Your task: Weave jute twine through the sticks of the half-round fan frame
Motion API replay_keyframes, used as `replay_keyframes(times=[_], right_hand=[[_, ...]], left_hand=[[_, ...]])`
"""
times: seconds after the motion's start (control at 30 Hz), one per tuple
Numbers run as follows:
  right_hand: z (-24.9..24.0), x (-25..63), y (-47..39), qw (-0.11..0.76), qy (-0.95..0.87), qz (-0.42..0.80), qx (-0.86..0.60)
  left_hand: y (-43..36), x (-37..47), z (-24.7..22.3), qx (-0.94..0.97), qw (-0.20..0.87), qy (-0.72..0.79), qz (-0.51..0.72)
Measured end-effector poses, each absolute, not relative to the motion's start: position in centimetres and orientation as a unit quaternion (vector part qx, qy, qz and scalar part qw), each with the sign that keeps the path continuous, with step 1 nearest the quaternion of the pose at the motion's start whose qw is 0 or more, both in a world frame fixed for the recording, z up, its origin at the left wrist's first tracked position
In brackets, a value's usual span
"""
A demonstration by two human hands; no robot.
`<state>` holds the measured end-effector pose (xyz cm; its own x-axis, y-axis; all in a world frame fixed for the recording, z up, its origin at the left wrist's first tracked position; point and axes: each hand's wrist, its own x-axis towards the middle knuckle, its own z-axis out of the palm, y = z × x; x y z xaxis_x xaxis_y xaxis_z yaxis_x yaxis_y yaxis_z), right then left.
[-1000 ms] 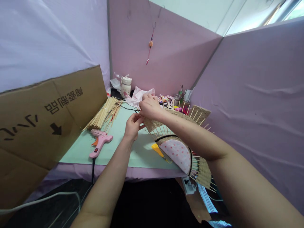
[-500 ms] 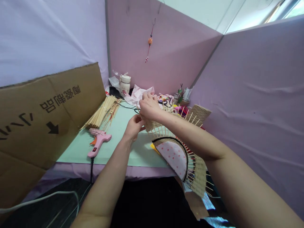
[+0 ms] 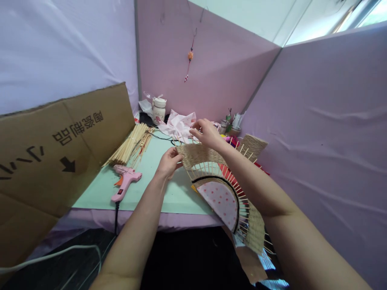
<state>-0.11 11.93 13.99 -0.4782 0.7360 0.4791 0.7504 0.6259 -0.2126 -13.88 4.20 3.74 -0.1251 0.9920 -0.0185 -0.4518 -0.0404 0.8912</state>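
Note:
A half-round fan of thin sticks stands tilted over the table's front edge. Woven twine bands cross its sticks, and a black-edged piece of pink-dotted white fabric covers its centre. My left hand pinches the band's left end between thumb and fingers. Above the top of the band is my right hand, its fingers curled toward the thumb; whatever lies between them is too small to make out. My right forearm hides part of the fan's right side.
On the left lie a pink glue gun and a bundle of thin sticks, beside a cardboard box. A white bottle, crumpled pink cloth and small pots stand along the back. Partition walls enclose the table.
My right hand has moved right and slightly up, away from the fan's left end, uncovering more of the woven band. My left hand keeps its hold there.

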Motion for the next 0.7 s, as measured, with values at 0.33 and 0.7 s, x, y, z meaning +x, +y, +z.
replay_keyframes(times=[0.33, 0.7], right_hand=[[13.6, 3.6, 13.6, 0.301, -0.852, 0.011, -0.428], [12.9, -2.9, 9.5, 0.229, -0.866, -0.052, -0.442]], left_hand=[[4.1, -13.6, 3.6, 0.363, 0.565, 0.373, 0.640], [4.4, -13.2, 3.5, 0.324, 0.561, 0.341, 0.682]])
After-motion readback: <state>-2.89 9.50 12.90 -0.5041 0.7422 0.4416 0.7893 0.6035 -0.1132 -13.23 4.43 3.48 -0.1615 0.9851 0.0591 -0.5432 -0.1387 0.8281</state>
